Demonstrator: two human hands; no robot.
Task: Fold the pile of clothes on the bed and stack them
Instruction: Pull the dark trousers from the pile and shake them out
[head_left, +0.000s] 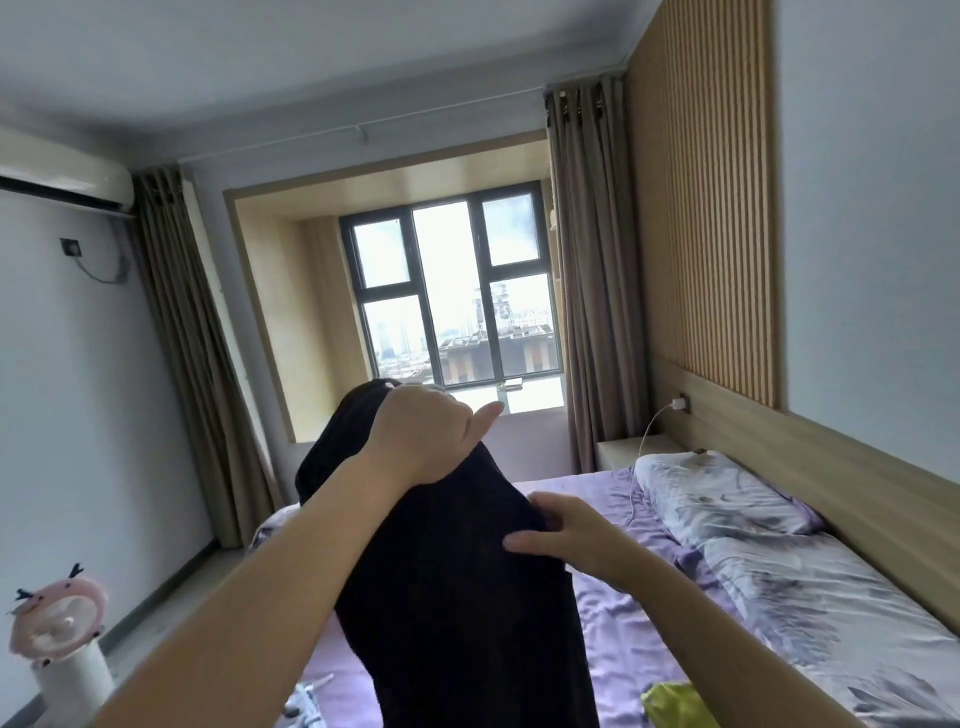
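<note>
A black garment (462, 597) hangs in the air above the bed (623, 639), lifted in front of me. My left hand (423, 434) grips its top edge up high, fingers curled into the cloth and thumb sticking out to the right. Lower and to the right, my right hand (563, 535) pinches the garment's right edge between thumb and fingers. The cloth drapes down past the bottom of the frame. A yellow-green piece of clothing (670, 701) lies on the purple sheet at the bottom right.
A floral pillow (711, 493) and quilt (810, 608) lie along the wooden headboard (831, 467) on the right. A charger cable (649, 431) trails onto the bed. A pink fan (57, 623) stands at the left. Window and curtains are ahead.
</note>
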